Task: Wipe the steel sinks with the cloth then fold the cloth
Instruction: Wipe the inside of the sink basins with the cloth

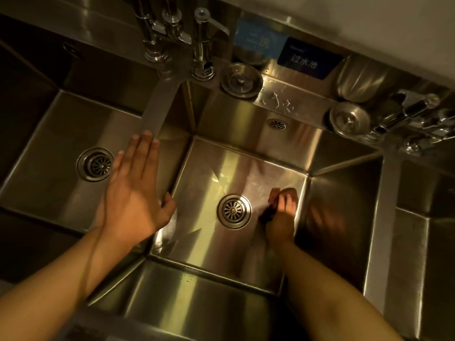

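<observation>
Wiping the middle sink's floor; the fold has not begun.

My right hand [282,212] is down in the middle sink [246,148], its fingers [288,201] curled round a dark cloth [267,215] bunched against the floor, the drain [234,211] just beside them on the thumb side. My left hand [134,190] lies flat with straight fingers [145,148] on the divider [160,104] between basins, holding nothing. The left sink [61,134] lies beyond those fingers and the right sink [418,205] past the cloth hand; I cannot tell whether either has been wiped. I judge the wiping partly done at most, with folding still ahead.
</observation>
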Motion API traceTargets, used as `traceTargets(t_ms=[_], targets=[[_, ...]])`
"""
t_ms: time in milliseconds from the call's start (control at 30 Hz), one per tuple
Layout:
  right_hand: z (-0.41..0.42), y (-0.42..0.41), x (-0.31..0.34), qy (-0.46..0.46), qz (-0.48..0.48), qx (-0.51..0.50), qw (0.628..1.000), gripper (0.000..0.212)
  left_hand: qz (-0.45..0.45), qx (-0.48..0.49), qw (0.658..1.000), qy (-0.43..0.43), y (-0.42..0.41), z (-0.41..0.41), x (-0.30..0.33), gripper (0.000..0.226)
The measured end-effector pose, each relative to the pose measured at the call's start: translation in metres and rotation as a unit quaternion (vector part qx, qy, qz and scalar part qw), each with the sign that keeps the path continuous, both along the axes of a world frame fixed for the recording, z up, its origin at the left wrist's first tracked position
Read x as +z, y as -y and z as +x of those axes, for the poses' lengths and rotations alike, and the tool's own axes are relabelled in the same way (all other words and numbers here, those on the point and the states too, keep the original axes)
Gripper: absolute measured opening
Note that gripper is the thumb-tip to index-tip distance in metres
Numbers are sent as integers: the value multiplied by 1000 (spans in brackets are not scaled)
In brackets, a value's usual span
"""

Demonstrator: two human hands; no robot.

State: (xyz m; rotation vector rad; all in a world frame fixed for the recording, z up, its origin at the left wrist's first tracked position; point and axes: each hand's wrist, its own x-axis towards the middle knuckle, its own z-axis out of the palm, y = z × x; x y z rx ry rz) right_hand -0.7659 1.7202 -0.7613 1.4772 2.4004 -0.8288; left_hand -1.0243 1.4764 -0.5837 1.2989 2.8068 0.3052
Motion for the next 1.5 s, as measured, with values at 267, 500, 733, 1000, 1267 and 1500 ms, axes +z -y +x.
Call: traceTargets(t_ms=[267,500,733,1000,1267,1500], targets=[[-108,-2,-6,-17,39,130,991,85,-35,5,999,4,2,-2,1,105],[-154,118,-15,-51,-39,423,904,100,-58,14,998,10,-1,-2,2,108],[-57,174,-17,-64,-122,615,777,57,-92,22,995,-16,1,-1,0,107],[51,81,0,92,-86,613,780,73,-110,32,993,-23,-3,2,4,106],[38,23,11,189,39,277,941,80,-101,33,994,-13,-3,1,3,106],[-46,-25,19,143,-15,88,986,84,-103,32,994,-14,-2,2,4,105]])
